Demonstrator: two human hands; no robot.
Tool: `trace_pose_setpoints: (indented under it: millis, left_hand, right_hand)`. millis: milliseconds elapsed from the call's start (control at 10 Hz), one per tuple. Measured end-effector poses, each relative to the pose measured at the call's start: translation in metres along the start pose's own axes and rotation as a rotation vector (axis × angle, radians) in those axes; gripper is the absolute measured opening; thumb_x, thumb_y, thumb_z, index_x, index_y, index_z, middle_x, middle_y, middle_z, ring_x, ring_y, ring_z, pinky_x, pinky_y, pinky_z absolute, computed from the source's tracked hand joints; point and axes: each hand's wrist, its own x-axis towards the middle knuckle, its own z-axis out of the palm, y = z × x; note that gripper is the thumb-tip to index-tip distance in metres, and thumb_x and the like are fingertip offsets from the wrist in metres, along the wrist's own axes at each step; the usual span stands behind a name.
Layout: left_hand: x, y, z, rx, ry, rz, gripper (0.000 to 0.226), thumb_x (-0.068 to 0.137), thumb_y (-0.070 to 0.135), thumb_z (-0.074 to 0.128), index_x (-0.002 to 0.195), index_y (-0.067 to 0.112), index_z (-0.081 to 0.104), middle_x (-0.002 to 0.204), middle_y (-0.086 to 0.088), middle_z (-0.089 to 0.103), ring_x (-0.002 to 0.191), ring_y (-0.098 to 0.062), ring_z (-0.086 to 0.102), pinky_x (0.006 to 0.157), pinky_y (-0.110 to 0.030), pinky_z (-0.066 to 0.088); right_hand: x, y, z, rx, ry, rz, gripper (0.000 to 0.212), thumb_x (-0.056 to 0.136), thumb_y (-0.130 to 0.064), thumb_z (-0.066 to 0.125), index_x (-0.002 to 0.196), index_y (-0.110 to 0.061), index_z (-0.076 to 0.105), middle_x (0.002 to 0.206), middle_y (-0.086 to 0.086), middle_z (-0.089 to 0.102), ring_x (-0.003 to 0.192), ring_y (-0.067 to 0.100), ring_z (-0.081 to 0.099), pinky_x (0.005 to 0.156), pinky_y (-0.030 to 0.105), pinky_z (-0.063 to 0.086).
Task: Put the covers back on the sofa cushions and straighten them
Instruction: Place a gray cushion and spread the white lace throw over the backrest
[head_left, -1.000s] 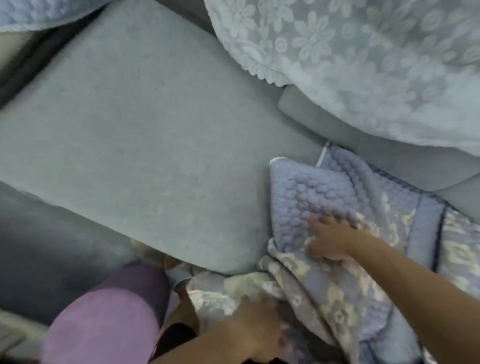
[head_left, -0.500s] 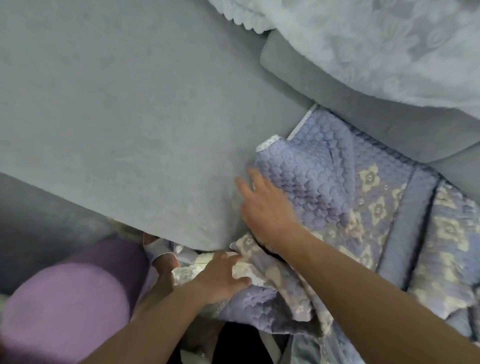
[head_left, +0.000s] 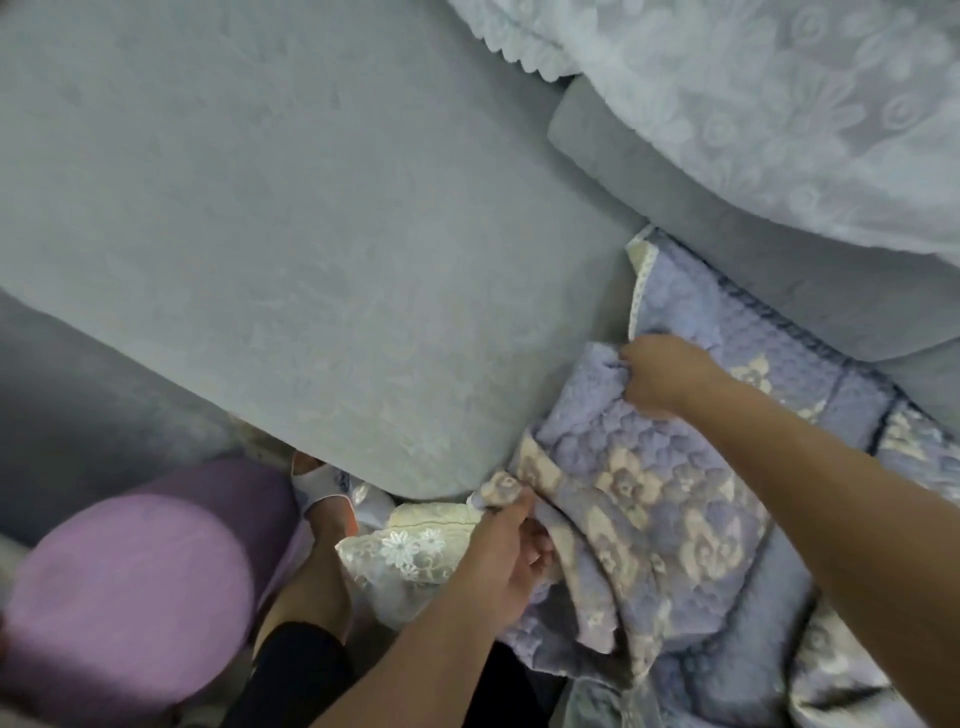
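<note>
Here, we are gripping the quilted cover (head_left: 649, 499) with both hands, left hand (head_left: 498, 561) near, right hand (head_left: 660, 374) farther, beside the bare grey cushion (head_left: 291, 234); white lace (head_left: 779, 104) is draping far right.

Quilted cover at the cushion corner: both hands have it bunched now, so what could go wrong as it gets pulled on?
1. The quilted cover is folded over itself where the right hand grips it, so it may go on twisted.
2. The left hand pinches only an edge near the grey cushion corner; it could slip.
3. The lace-trimmed cloth beside it might get dragged in.
</note>
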Motion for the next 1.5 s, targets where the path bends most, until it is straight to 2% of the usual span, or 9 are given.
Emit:
trace_pose_setpoints:
  millis: [200, 400, 500, 700, 1000, 1100, 1200, 1300, 1500]
  left_hand:
    - [-0.087, 0.137, -0.075, 0.041, 0.359, 0.772, 0.031, 0.097, 0.01, 0.058, 0.068, 0.021, 0.053, 0.053, 0.002, 0.04, 0.049, -0.015, 0.035, 0.047, -0.027, 0.029]
    - [-0.205, 0.36, -0.139, 0.096, 0.726, 1.542, 0.023, 0.099, 0.017, 0.052, 0.078, 0.024, 0.047, 0.058, 0.012, 0.054, 0.054, -0.008, 0.05, 0.056, -0.03, 0.045]
    - [-0.188, 0.443, -0.167, 0.533, 0.922, 1.402, 0.006, 0.096, 0.022, 0.054, 0.095, 0.019, 0.06, 0.086, -0.008, 0.067, 0.08, -0.023, 0.065, 0.069, -0.034, 0.049]
    - [-0.109, 0.425, -0.211, 1.094, 0.735, 0.51, 0.06, 0.098, 0.025, 0.057, 0.15, 0.007, 0.034, 0.146, -0.019, 0.046, 0.126, -0.037, 0.051, 0.098, -0.04, 0.045]
    - [-0.067, 0.431, -0.259, 0.477, 0.749, 0.619, 0.068, 0.091, 0.02, 0.067, 0.148, 0.008, 0.033, 0.138, -0.014, 0.051, 0.122, -0.035, 0.056, 0.088, -0.038, 0.048]
    - [-0.084, 0.42, -0.206, 0.843, 0.724, 0.88, 0.046, 0.09, 0.018, 0.058, 0.135, 0.015, 0.049, 0.126, -0.011, 0.061, 0.115, -0.033, 0.06, 0.092, -0.038, 0.049]
    - [-0.103, 0.379, -0.124, 1.517, 0.121, 1.093, 0.066, 0.092, 0.029, 0.057, 0.153, 0.019, 0.034, 0.143, -0.008, 0.051, 0.129, -0.018, 0.043, 0.104, -0.028, 0.035]
    - [-0.098, 0.363, -0.087, 1.83, -0.003, 1.073, 0.047, 0.098, 0.035, 0.05, 0.143, 0.019, 0.05, 0.142, -0.009, 0.051, 0.128, -0.022, 0.043, 0.104, -0.034, 0.037]
    - [-0.061, 0.457, -0.177, 1.066, 0.691, 0.83, 0.04, 0.095, 0.032, 0.059, 0.133, 0.019, 0.055, 0.126, -0.006, 0.058, 0.111, -0.025, 0.06, 0.095, -0.034, 0.049]
  right_hand:
    - [0.004, -0.08, -0.136, 0.641, 0.535, -0.385, 0.014, 0.085, -0.005, 0.059, 0.085, -0.016, 0.068, 0.095, 0.006, 0.067, 0.093, 0.029, 0.064, 0.073, 0.035, 0.043]
    - [0.086, -0.129, -0.226, 1.051, 0.623, -0.041, 0.058, 0.074, -0.038, 0.066, 0.122, -0.008, 0.056, 0.114, 0.008, 0.065, 0.102, 0.026, 0.064, 0.09, 0.046, 0.055]
    - [0.088, -0.175, -0.227, 0.861, 0.465, -0.014, 0.06, 0.077, -0.032, 0.063, 0.131, -0.008, 0.051, 0.127, 0.017, 0.057, 0.113, 0.036, 0.057, 0.096, 0.049, 0.048]
    - [0.073, -0.245, -0.198, 0.532, 0.126, -0.145, 0.066, 0.097, -0.023, 0.06, 0.154, -0.014, 0.029, 0.153, 0.014, 0.035, 0.118, 0.034, 0.055, 0.092, 0.042, 0.049]
    - [0.105, -0.312, -0.227, 0.332, 0.027, -0.315, 0.063, 0.101, -0.033, 0.052, 0.156, -0.021, 0.023, 0.16, 0.009, 0.024, 0.115, 0.025, 0.057, 0.09, 0.031, 0.048]
    - [0.108, -0.325, -0.237, 0.457, -0.002, -0.335, 0.063, 0.099, -0.044, 0.052, 0.154, -0.023, 0.029, 0.155, 0.006, 0.035, 0.117, 0.025, 0.057, 0.094, 0.032, 0.049]
    - [0.109, -0.342, -0.25, 0.95, -0.066, -0.314, 0.083, 0.076, -0.074, 0.059, 0.145, -0.031, 0.04, 0.141, -0.005, 0.051, 0.12, 0.024, 0.058, 0.098, 0.044, 0.051]
    - [0.126, -0.354, -0.257, 1.086, 0.1, -0.209, 0.09, 0.075, -0.062, 0.07, 0.148, -0.019, 0.04, 0.147, 0.001, 0.048, 0.128, 0.024, 0.053, 0.103, 0.034, 0.044]
    - [0.169, -0.343, -0.257, 0.95, 0.323, -0.047, 0.063, 0.098, -0.038, 0.05, 0.152, -0.014, 0.03, 0.153, 0.01, 0.035, 0.132, 0.029, 0.044, 0.092, 0.031, 0.036]
